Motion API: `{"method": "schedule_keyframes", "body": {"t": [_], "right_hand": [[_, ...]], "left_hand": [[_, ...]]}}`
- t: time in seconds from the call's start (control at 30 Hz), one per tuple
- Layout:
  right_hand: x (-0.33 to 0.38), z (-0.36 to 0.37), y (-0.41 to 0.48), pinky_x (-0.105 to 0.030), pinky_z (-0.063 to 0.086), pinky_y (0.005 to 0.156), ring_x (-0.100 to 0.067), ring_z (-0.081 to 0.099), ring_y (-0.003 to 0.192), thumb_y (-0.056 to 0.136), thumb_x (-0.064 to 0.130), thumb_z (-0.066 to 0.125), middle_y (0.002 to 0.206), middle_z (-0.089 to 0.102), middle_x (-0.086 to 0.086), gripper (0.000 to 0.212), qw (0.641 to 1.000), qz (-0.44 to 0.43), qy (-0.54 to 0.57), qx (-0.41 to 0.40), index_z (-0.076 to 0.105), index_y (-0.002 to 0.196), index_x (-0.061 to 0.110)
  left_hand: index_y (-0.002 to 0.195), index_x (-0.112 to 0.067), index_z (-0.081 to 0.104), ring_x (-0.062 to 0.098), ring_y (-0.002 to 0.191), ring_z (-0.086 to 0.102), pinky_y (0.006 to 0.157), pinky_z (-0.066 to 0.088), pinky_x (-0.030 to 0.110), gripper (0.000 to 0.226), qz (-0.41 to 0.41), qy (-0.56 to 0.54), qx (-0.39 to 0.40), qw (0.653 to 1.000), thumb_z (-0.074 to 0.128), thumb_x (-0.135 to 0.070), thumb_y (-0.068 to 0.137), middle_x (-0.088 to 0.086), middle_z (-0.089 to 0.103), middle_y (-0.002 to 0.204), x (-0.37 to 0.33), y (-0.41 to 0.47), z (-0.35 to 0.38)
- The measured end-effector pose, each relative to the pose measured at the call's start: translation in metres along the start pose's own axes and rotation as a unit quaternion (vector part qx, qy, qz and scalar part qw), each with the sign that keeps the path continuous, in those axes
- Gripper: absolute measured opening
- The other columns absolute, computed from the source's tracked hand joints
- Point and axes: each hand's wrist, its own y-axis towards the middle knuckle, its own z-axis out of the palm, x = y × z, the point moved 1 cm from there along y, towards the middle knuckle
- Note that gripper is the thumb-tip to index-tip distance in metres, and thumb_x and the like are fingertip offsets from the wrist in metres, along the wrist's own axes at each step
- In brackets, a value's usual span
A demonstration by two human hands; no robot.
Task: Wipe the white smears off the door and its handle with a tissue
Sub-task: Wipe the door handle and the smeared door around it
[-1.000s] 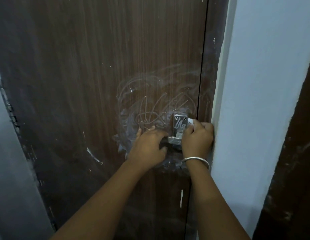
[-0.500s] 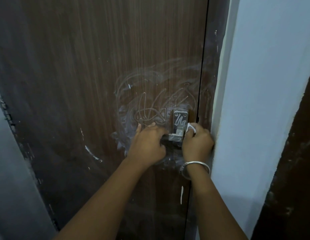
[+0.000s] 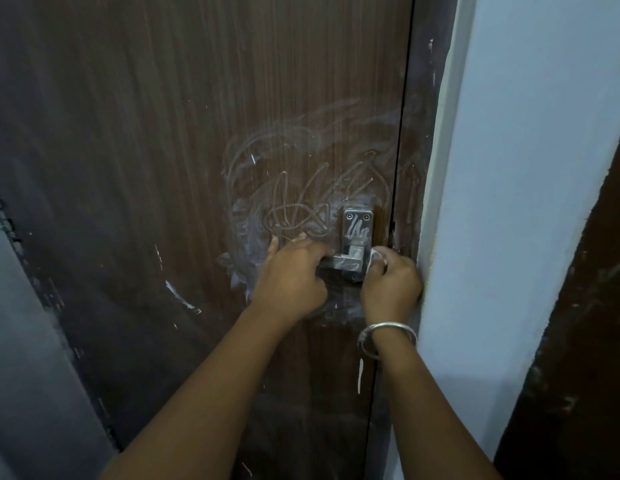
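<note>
Seen from the head camera, a person stands close to a dark brown wood-grain door (image 3: 163,133), both arms reaching up to its metal handle (image 3: 350,262) near the right edge. The left hand (image 3: 291,275) grips the lever of the handle, fingers curled over its top and the knuckles close against the door face. The right hand (image 3: 391,282), a silver bangle (image 3: 384,332) on its wrist, pinches a white tissue (image 3: 376,254) and presses it against the right end of the handle, just beside the gap between the door and its frame (image 3: 419,133). Only a small fold of the tissue shows above the curled fingers; the rest appears to be bunched inside the fist.

White smears (image 3: 301,188) cover the door in loops and swirls above and to the left of the handle, and a hazy patch spreads below both hands. The handle's backplate (image 3: 357,226), fixed with two screws at its top, carries white scribbled marks. A few separate white flecks and streaks mark the door lower left and below the right wrist. A pale blue-grey wall (image 3: 526,168) rises just right of the frame.
</note>
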Motion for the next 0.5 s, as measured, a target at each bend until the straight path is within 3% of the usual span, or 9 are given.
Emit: {"method": "schedule_keyframes", "body": {"t": [0.1, 0.23, 0.4, 0.5], "right_hand": [[0.017, 0.001, 0.016, -0.008, 0.027, 0.066, -0.017, 0.052, 0.078, 0.091, 0.006, 0.051, 0.100, 0.063, -0.020, 0.021, 0.999, -0.024, 0.022, -0.020, 0.071, 0.099, 0.006], [0.025, 0.003, 0.023, -0.004, 0.025, 0.070, -0.022, 0.056, 0.083, 0.090, 0.004, 0.051, 0.101, 0.063, -0.021, 0.022, 0.998, -0.035, 0.041, -0.035, 0.070, 0.101, 0.005], [-0.019, 0.005, -0.015, -0.009, 0.033, 0.075, -0.024, 0.060, 0.095, 0.093, 0.007, 0.050, 0.110, 0.064, -0.016, 0.024, 0.999, 0.043, 0.025, 0.003, 0.069, 0.107, 0.007], [-0.018, 0.006, -0.011, -0.012, 0.035, 0.075, -0.022, 0.061, 0.092, 0.093, 0.008, 0.051, 0.108, 0.066, -0.015, 0.022, 0.998, 0.053, 0.037, 0.000, 0.069, 0.105, 0.007]], "left_hand": [[0.116, -0.020, 0.060, 0.023, 0.137, 0.032, 0.114, 0.007, 0.050, 0.049, 0.001, 0.005, -0.002, 1.000, 0.055, -0.003, 0.071, 0.003, 0.061, 0.122, 0.000, -0.001, 0.000], [0.118, -0.020, 0.060, 0.024, 0.137, 0.033, 0.114, 0.008, 0.052, 0.051, 0.002, 0.014, 0.000, 1.000, 0.055, -0.003, 0.070, 0.003, 0.060, 0.123, -0.001, 0.000, 0.000], [0.116, -0.019, 0.061, 0.025, 0.136, 0.034, 0.114, 0.007, 0.051, 0.049, -0.004, 0.008, -0.003, 1.000, 0.054, -0.003, 0.070, 0.005, 0.060, 0.121, -0.003, -0.002, -0.001], [0.117, -0.018, 0.061, 0.026, 0.137, 0.034, 0.114, 0.007, 0.053, 0.048, -0.006, 0.004, -0.005, 1.000, 0.054, -0.003, 0.071, 0.006, 0.061, 0.120, -0.004, -0.002, -0.002]]}}
